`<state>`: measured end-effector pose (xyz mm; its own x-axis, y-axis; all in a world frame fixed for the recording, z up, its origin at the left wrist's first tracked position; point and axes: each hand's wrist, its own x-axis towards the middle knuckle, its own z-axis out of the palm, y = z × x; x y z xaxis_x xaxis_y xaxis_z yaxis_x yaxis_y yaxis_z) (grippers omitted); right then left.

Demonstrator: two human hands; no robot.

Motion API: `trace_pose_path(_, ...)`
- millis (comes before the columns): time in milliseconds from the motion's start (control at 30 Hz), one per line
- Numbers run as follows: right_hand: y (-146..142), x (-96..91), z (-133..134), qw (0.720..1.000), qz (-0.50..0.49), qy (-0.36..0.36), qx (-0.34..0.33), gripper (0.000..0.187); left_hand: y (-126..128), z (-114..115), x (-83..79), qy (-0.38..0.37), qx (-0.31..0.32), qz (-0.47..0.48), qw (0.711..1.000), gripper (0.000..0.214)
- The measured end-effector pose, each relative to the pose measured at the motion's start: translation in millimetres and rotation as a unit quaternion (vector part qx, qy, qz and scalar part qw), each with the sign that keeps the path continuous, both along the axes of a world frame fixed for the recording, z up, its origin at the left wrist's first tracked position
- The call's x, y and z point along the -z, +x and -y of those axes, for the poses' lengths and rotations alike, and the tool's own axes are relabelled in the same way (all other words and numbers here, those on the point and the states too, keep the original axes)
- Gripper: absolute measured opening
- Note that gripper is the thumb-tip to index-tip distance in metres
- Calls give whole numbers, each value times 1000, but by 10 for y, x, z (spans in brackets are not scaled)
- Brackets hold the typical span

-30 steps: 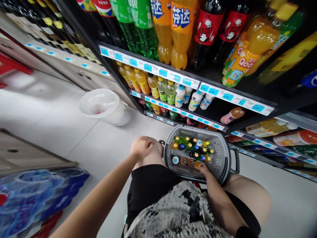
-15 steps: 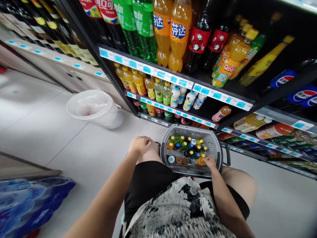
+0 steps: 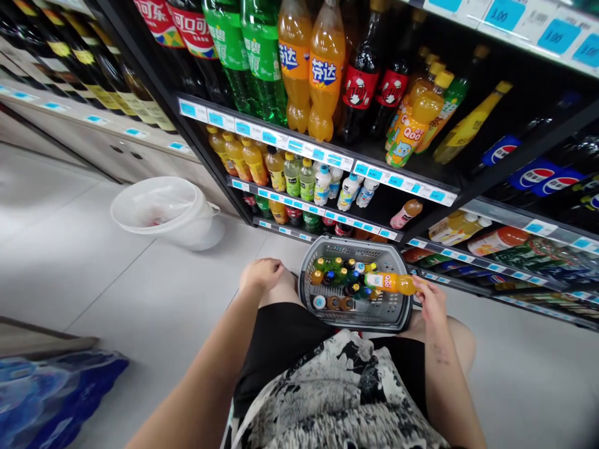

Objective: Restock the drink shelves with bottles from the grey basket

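Note:
My right hand (image 3: 431, 299) grips an orange juice bottle (image 3: 392, 282) with a Qoo label by its cap end. The bottle lies nearly level above the right part of a grey shopping basket (image 3: 306, 298). Inside the basket stand several capped bottles (image 3: 343, 274), with green, brown and dark bodies. On my left knee rests my left hand (image 3: 263, 273), its fingers laid over the knee and holding nothing. The basket stands between my knees, close to the shelf.
Ahead, a black drink shelf (image 3: 299, 148) carries large soda bottles (image 3: 326, 75) above and small juice bottles (image 3: 255, 161) below. A white bucket (image 3: 196, 218) stands on the floor to the left. Blue plastic-wrapped packs (image 3: 56, 393) lie at the lower left. Wine bottles (image 3: 93, 62) line the far-left shelf.
My right hand has lifted the orange juice bottle out of its place in the basket and moved it up and right, tipping it onto its side. My left hand stays on the knee.

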<state>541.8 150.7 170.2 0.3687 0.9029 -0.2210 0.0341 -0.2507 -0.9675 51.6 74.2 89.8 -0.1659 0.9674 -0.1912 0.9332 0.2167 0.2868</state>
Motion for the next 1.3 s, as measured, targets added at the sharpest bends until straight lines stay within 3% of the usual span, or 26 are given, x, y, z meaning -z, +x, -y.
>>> trace_pose_path(200,-175,-206,73,989,-145,2,-13,43,54,-47,-21,-8,4,-11,1000,41)
trace_pose_path(400,-266,-352,128,989,-143,6,-26,36,40,-24,-24,2,-5,18,1000,44)
trace_pose_path(567,-370,-374,196,995,23,87,-52,44,4,10,-22,5,-2,15,1000,51)
trace_pose_path(733,-477,-295,316,955,254,76,-134,47,-12,31,-72,2,-2,16,1000,53)
trace_pose_path(867,-412,-297,287,959,250,64,-117,47,-19,30,-105,9,-8,32,999,53)
trace_pose_path(967,-352,-469,141,980,166,86,-71,45,-27,28,-112,10,-18,42,999,51)
trace_pose_path(1067,-399,-787,-39,981,108,159,-17,43,-36,31,-113,11,-20,43,999,50)
trace_pose_path(1200,-632,-1243,-155,947,145,287,22,41,-44,46,-120,10,-24,42,999,53)
trace_pose_path(1300,-811,-1450,-136,919,182,346,45,43,-55,61,-120,16,-35,54,998,50)
